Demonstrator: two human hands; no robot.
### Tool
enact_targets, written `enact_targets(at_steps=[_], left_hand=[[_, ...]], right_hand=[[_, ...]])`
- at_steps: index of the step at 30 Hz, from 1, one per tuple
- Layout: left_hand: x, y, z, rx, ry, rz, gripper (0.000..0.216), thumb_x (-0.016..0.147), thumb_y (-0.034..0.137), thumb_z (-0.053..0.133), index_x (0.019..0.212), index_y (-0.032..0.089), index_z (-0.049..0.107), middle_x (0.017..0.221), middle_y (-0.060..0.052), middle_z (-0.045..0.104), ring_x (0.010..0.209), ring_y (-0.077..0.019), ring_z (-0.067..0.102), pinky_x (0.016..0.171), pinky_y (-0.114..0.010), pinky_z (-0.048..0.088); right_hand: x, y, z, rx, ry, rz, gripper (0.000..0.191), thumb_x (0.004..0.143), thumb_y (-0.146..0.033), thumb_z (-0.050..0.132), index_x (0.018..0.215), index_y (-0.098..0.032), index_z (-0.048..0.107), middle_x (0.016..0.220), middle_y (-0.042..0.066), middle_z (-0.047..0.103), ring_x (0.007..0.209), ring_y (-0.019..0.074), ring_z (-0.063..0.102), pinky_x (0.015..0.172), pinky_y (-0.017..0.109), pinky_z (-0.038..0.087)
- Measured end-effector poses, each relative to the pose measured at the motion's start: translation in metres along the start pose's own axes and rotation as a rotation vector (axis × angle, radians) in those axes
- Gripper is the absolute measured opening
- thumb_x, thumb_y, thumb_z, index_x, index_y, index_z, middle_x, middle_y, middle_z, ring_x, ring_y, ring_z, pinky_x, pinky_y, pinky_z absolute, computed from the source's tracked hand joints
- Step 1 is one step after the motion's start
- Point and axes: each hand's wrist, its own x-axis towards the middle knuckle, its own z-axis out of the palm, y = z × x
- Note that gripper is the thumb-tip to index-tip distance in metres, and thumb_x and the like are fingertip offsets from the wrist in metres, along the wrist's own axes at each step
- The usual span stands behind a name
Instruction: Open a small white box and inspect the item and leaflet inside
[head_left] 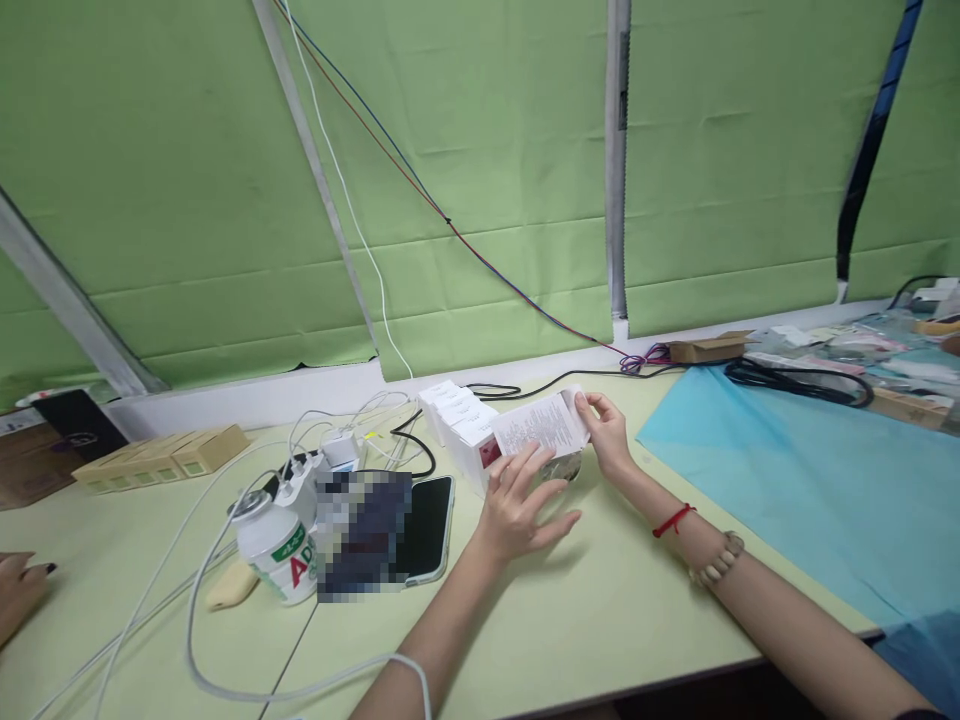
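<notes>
A white leaflet (541, 426) with small printed text is held up above the table, tilted. My right hand (606, 436) pinches its right end between thumb and fingers. My left hand (519, 503) has its fingers spread, with the fingertips at the leaflet's lower left edge; I cannot tell whether they press on it. Under the leaflet a shiny, dark mottled item (562, 467) shows in part; its kind is not clear. Just behind and to the left stands a row of small white boxes (471, 450), the nearest with a red patch.
Left of my hands lie a phone (427, 530), a white bottle (276, 548), a power strip (301, 487) and loose white cables. Tan boxes (163, 458) stand farther left. Another person's hand (19, 590) rests at the left edge. A blue sheet (787, 470) covers the right side.
</notes>
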Motion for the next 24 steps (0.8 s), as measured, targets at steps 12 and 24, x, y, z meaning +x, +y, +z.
enact_targets(at_steps=[12,24], left_hand=[[-0.0011,-0.0008,0.0025,0.084,0.015,-0.029,0.013,0.087,0.014,0.052,0.093,0.017,0.063,0.114,-0.006,0.054,0.113,-0.0199,0.048,0.087,-0.031,0.034],[-0.0008,0.0001,0.0054,0.191,0.008,-0.053,0.021,0.085,0.015,0.056,0.105,0.019,0.060,0.117,-0.004,0.054,0.113,-0.0185,0.048,0.092,-0.030,0.030]], right_hand=[[0.0065,0.0072,-0.0025,0.138,-0.018,0.084,0.060,0.053,-0.062,0.068,0.082,-0.013,0.051,0.069,0.000,0.045,0.048,0.0066,0.038,0.035,0.020,0.029],[0.0017,0.0022,0.0008,0.249,-0.046,0.219,0.060,0.047,-0.058,0.073,0.081,-0.013,0.052,0.068,0.000,0.049,0.053,0.0076,0.040,0.043,0.020,0.029]])
